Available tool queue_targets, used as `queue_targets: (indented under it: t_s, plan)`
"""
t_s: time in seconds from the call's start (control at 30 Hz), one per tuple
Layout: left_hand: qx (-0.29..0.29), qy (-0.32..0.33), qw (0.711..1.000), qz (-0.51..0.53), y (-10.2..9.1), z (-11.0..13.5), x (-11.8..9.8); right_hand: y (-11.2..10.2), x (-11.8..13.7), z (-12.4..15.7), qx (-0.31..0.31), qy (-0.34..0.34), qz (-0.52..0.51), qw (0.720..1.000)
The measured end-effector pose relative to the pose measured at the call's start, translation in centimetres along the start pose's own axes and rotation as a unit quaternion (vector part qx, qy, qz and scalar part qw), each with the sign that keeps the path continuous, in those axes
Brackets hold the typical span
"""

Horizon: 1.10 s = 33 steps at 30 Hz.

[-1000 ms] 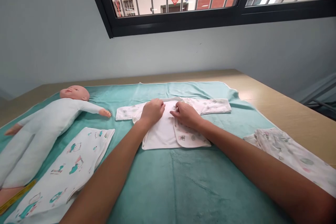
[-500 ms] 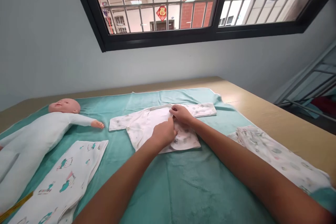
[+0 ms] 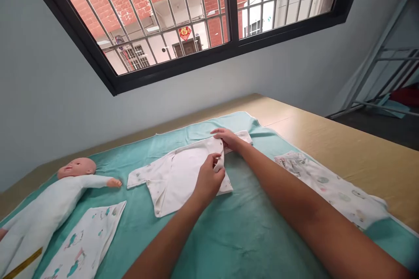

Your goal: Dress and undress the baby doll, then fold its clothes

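Observation:
A white baby shirt (image 3: 183, 170) with small prints lies spread on a teal cloth (image 3: 252, 222), its plain inner side showing at the front. My left hand (image 3: 209, 178) is closed on the edge of the shirt's front flap, fingers curled around the fabric. Just above it, my right hand (image 3: 227, 138) pinches the same flap near the collar, its thumb under the outstretched fingers. The flap is lifted and pulled toward the right side. One sleeve points left; the other is partly hidden behind my right wrist.
A baby doll (image 3: 62, 200) in white lies at the left, a yellow tape strip (image 3: 24, 263) across its leg. Folded printed cloth (image 3: 88, 239) is beside it. More printed fabric (image 3: 330, 187) lies right, near the wooden table edge (image 3: 327, 135). A barred window (image 3: 183, 17) is behind.
The shirt's front flap has been drawn open to the right, baring more of the plain inside. Both hands moved with it. The view has tilted.

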<state>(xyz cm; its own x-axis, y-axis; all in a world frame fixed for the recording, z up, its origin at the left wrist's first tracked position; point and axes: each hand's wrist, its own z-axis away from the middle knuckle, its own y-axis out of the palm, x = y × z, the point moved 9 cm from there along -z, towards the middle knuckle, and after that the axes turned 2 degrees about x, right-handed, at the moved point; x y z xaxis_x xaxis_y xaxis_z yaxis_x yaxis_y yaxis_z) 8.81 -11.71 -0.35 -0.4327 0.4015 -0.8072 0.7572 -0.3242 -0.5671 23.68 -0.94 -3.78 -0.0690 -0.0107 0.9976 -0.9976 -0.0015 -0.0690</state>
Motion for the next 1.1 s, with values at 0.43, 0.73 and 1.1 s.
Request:
queue_targets:
  t_s: [0.43, 0.73, 1.1]
  plan:
    - [0.103, 0.144, 0.984, -0.008, 8.5, 0.7, -5.1, -5.4, 0.2, 0.0, -0.005, 0.068, 0.316, 0.946]
    - [-0.018, 0.059, 0.96, -0.271, -2.7, -3.5, 2.9, 4.3, 5.8, 0.4, 0.089, -0.097, 0.412, 0.902]
    - [0.015, -0.061, 0.914, -0.4, -10.3, -3.6, 13.8, 10.2, 0.9, 1.3, 0.102, -0.195, 0.539, 0.813]
